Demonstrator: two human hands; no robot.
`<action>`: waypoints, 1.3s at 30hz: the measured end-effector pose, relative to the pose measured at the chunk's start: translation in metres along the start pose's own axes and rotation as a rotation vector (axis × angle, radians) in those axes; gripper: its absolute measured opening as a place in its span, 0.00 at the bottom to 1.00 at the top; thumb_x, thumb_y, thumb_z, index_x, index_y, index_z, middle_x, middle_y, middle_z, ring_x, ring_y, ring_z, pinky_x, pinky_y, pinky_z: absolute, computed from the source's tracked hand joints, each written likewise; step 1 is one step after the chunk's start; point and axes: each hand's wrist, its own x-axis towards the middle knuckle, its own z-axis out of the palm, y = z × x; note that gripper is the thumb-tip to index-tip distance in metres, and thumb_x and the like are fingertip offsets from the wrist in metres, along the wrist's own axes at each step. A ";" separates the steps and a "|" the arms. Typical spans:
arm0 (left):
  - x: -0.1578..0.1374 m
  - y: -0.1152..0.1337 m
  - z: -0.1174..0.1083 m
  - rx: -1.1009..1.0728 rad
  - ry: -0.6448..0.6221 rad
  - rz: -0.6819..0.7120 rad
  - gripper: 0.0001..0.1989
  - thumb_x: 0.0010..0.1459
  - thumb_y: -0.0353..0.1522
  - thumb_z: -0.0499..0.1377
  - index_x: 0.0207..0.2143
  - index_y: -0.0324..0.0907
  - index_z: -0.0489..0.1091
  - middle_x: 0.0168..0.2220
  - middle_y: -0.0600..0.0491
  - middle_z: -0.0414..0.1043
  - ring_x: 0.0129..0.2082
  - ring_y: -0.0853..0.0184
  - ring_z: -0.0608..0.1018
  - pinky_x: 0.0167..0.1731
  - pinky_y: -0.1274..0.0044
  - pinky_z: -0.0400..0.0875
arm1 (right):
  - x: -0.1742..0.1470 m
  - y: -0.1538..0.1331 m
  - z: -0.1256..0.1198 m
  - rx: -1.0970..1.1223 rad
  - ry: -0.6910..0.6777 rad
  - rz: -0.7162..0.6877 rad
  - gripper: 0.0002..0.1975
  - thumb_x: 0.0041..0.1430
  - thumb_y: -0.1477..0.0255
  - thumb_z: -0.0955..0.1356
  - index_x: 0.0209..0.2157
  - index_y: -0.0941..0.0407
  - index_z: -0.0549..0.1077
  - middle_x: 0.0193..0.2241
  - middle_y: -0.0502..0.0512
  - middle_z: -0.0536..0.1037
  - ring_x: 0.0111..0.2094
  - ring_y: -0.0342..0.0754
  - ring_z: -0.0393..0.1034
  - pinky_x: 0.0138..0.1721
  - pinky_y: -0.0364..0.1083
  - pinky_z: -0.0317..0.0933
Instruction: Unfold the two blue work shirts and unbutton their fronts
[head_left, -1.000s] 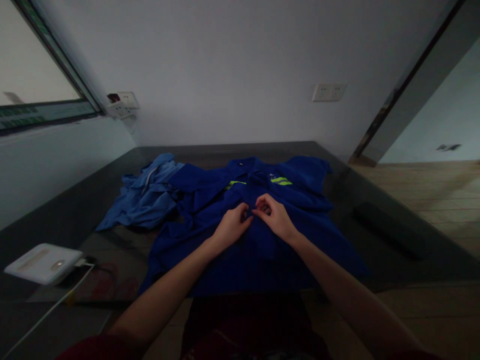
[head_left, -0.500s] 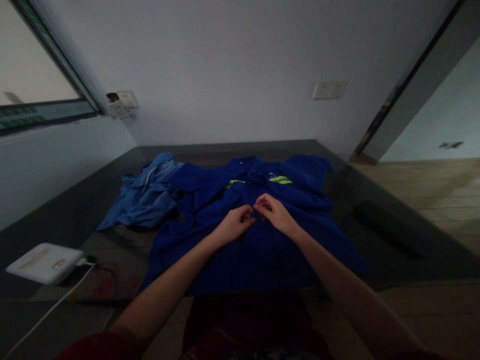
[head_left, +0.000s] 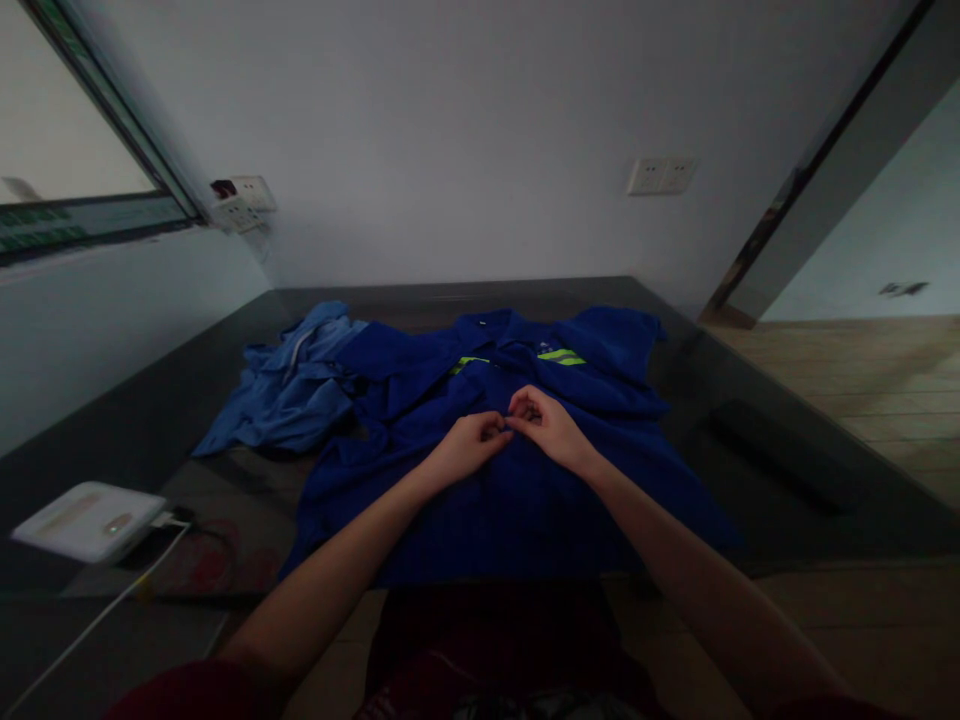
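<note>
A dark blue work shirt (head_left: 525, 530) with yellow-green reflective strips lies spread on the dark table, its collar toward the wall. Over the middle of its front, my left hand (head_left: 476, 440) and my right hand (head_left: 544, 425) meet with fingertips nearly touching. Both pinch the shirt's front edge between thumb and fingers. Whether a button sits between the fingertips is too small and dark to make out. To the left, a lighter blue garment (head_left: 289, 385) lies crumpled against the shirt's sleeve.
On the table's left stands a white box-shaped device (head_left: 90, 520) with a white cable (head_left: 97, 620) running off the near edge. A long black case (head_left: 780, 455) lies at the right. Behind the dark table (head_left: 450, 292) rises a wall with sockets (head_left: 661, 176).
My fingertips have shifted slightly against each other, the left hand a touch lower and the right thumb pressing in closer. The shirt and other things stay where they were.
</note>
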 end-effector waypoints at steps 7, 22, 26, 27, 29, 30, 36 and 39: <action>-0.002 0.005 -0.006 0.116 0.094 -0.003 0.07 0.54 0.34 0.58 0.32 0.39 0.69 0.22 0.57 0.69 0.22 0.70 0.71 0.23 0.81 0.59 | -0.001 -0.007 0.002 0.022 -0.053 0.005 0.05 0.53 0.72 0.66 0.33 0.55 0.65 0.27 0.48 0.68 0.27 0.42 0.64 0.25 0.41 0.59; -0.001 0.014 -0.017 -0.264 -0.033 -0.066 0.12 0.52 0.39 0.58 0.28 0.40 0.62 0.18 0.61 0.60 0.18 0.75 0.65 0.21 0.82 0.56 | -0.002 -0.019 -0.004 -0.080 0.055 -0.114 0.05 0.55 0.69 0.67 0.30 0.55 0.67 0.28 0.50 0.70 0.30 0.44 0.65 0.31 0.43 0.60; -0.001 0.012 -0.015 -0.166 0.016 -0.035 0.12 0.52 0.40 0.57 0.28 0.40 0.62 0.19 0.61 0.60 0.19 0.74 0.64 0.21 0.82 0.55 | -0.003 -0.019 -0.003 -0.084 0.060 -0.130 0.03 0.54 0.71 0.67 0.30 0.55 0.67 0.29 0.50 0.71 0.30 0.44 0.66 0.31 0.43 0.61; -0.001 0.012 -0.014 -0.121 0.043 -0.027 0.12 0.53 0.40 0.57 0.27 0.40 0.62 0.19 0.60 0.60 0.20 0.74 0.64 0.21 0.82 0.55 | -0.003 -0.019 -0.002 -0.085 0.045 -0.128 0.02 0.54 0.72 0.66 0.30 0.55 0.67 0.29 0.50 0.71 0.31 0.44 0.66 0.31 0.43 0.61; -0.002 0.012 -0.012 -0.026 0.091 -0.021 0.12 0.53 0.39 0.57 0.25 0.40 0.62 0.19 0.60 0.60 0.20 0.73 0.64 0.21 0.81 0.54 | -0.004 -0.019 -0.003 -0.090 0.011 -0.125 0.02 0.54 0.74 0.66 0.31 0.55 0.67 0.30 0.50 0.71 0.31 0.45 0.67 0.32 0.43 0.61; -0.002 0.013 -0.012 0.016 0.108 -0.022 0.12 0.52 0.39 0.57 0.24 0.40 0.62 0.20 0.59 0.60 0.21 0.73 0.64 0.21 0.81 0.54 | -0.004 -0.020 -0.003 -0.095 0.000 -0.126 0.02 0.54 0.75 0.65 0.31 0.55 0.67 0.30 0.50 0.71 0.32 0.45 0.67 0.31 0.43 0.61; -0.003 0.011 -0.009 0.073 0.097 -0.041 0.14 0.52 0.37 0.57 0.20 0.41 0.58 0.17 0.61 0.58 0.19 0.73 0.64 0.21 0.81 0.53 | -0.005 -0.019 -0.002 -0.146 -0.003 -0.137 0.02 0.55 0.75 0.64 0.30 0.55 0.67 0.29 0.51 0.72 0.30 0.45 0.67 0.30 0.43 0.60; -0.002 0.008 -0.007 -0.008 0.064 -0.064 0.14 0.53 0.38 0.57 0.20 0.41 0.57 0.16 0.61 0.59 0.17 0.74 0.65 0.20 0.81 0.54 | -0.005 -0.019 -0.001 -0.221 0.045 -0.169 0.03 0.56 0.76 0.64 0.29 0.55 0.67 0.29 0.50 0.72 0.30 0.44 0.66 0.31 0.43 0.58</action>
